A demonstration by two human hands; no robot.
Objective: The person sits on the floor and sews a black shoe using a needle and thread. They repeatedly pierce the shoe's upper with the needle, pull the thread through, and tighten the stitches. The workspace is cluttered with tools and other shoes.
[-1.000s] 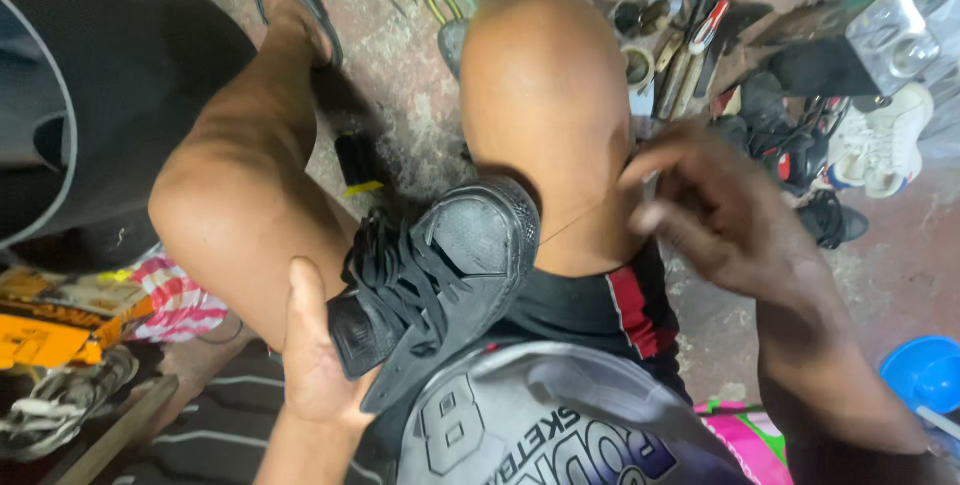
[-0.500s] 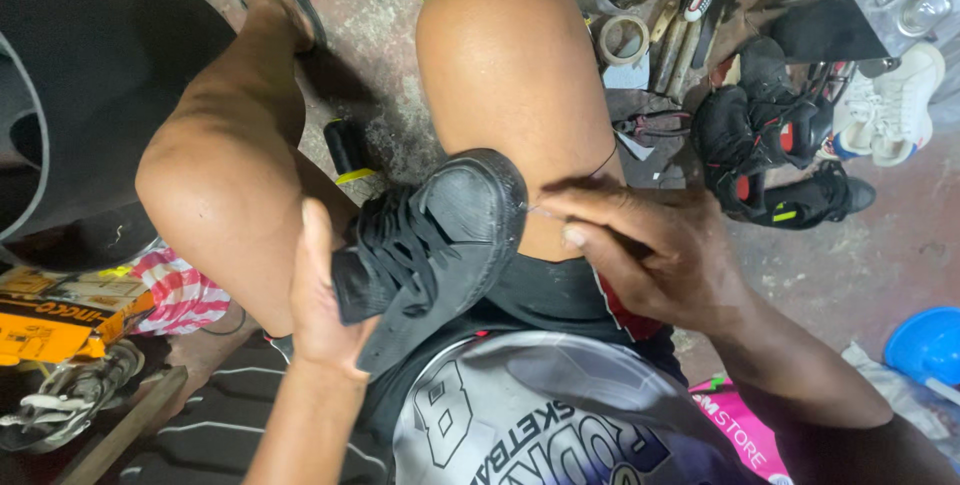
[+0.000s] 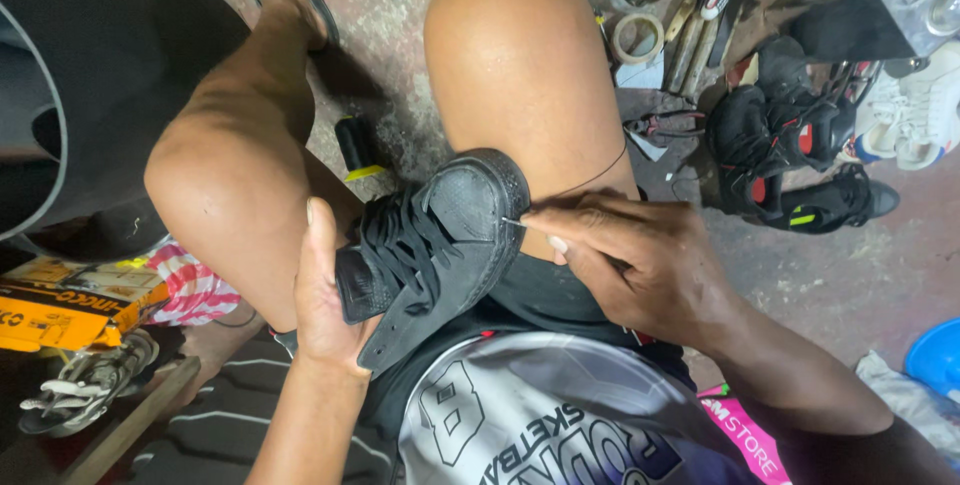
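A: State the near field, bottom of the frame.

B: The left hand clasps the black lace-up shoe from the left, thumb up along its side. The shoe rests on the lap at the centre of the frame, toe cap pointing to the upper right.

A: And the right hand?

B: Its grip is narrow: the fingertips pinch a needle at the toe-cap edge. A second ago this hand was raised clear of the shoe; it now sits on the rim, with a dark thread running taut across the right knee. Judgement: a stitch is being set at the sole seam.

A: Far field?

B: On the floor, upper right: black trainers, white shoes, tape rolls and hand tools. A thread spool stands between the knees.
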